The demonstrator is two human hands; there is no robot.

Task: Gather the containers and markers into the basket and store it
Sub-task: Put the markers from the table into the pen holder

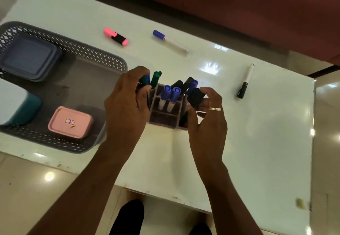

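Left hand (pixel 127 104) curled round green markers (pixel 156 79) at holder (pixel 164 120), right hand (pixel 208 122) pinching black marker (pixel 196 98), basket (pixel 77 48) alongside

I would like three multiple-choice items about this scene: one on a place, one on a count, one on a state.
1. Where is the pink rectangular lidded container?
A) in the grey lattice plastic basket
B) on the floor
C) under the table

2. How many pens lie loose on the white table?
A) one
B) three
C) five

3. How are the two blue-capped markers in the purple compartmented marker holder?
A) lying flat
B) uncapped
C) standing, caps up

Answers:
1 A: it sits inside the basket's walls.
2 B: a pink highlighter, a loose blue-capped marker and a black-capped marker.
3 C: their caps point upward out of a compartment.
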